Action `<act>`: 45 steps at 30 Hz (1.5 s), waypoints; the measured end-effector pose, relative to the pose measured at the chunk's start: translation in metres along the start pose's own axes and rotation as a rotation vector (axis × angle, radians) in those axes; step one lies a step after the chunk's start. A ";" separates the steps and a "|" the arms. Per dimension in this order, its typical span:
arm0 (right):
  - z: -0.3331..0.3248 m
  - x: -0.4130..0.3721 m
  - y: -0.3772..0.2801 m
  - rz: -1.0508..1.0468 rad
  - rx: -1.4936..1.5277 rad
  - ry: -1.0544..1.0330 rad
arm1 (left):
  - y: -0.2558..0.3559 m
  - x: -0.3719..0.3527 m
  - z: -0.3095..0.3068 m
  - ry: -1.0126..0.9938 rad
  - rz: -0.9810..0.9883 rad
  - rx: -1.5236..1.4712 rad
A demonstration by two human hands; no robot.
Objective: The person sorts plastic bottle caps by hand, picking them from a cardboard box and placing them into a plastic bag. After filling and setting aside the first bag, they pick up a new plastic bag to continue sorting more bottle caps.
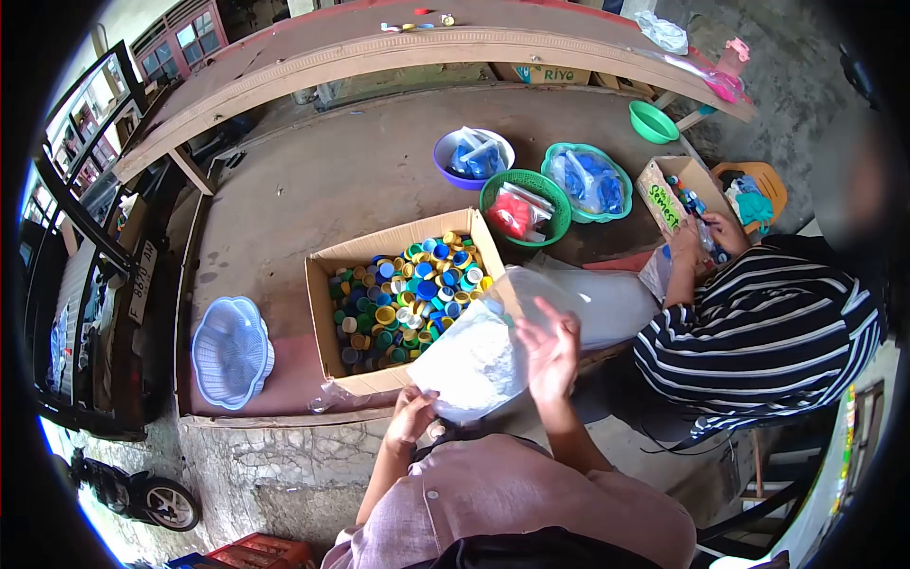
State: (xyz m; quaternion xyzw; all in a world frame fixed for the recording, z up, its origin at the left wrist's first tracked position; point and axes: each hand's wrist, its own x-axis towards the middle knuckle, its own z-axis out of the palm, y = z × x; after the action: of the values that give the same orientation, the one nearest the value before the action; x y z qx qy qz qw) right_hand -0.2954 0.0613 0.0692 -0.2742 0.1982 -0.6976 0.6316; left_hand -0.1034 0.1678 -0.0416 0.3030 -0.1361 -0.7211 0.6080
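Observation:
A clear plastic bag (474,365) hangs in front of my body, overlapping the near right corner of a cardboard box (368,382). My left hand (409,417) is closed in a pinch on the bag's lower left edge. On the other side, my right hand (550,353) is open, its fingers spread and raised right by the bag's edge. Many loose bottle caps (403,294) in blue, green, yellow and white fill the box. Part of the box's near wall is hidden behind the bag.
A white scalloped basin (232,353) stands left of the box. Behind are a purple bowl (443,152), a green basket (486,213) and a turquoise basin (624,197) holding bagged items. At right a person (758,332) in stripes handles things over a smaller box (654,190).

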 end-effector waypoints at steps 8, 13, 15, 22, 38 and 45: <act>-0.035 0.013 -0.026 -0.074 -0.348 0.100 | 0.039 -0.023 -0.016 0.170 0.300 0.061; -0.033 0.010 -0.013 0.089 -0.550 0.025 | 0.055 -0.037 -0.007 0.253 0.385 0.051; -0.032 0.004 -0.003 0.204 -0.637 -0.144 | 0.067 -0.044 0.007 0.174 0.433 0.101; 0.032 -0.044 0.015 0.262 -0.835 -0.717 | 0.051 -0.026 0.058 0.057 0.363 0.452; -0.008 -0.049 0.032 0.196 -0.916 -0.559 | 0.015 -0.020 0.056 0.120 0.176 0.544; -0.031 -0.055 0.051 0.173 -1.029 -0.567 | 0.002 -0.021 0.058 0.013 0.057 0.035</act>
State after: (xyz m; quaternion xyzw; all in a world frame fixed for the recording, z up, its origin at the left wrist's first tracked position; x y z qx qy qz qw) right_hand -0.2727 0.1074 0.0064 -0.7037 0.3559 -0.3575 0.5003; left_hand -0.1351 0.1778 0.0108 0.3144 -0.1534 -0.6990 0.6237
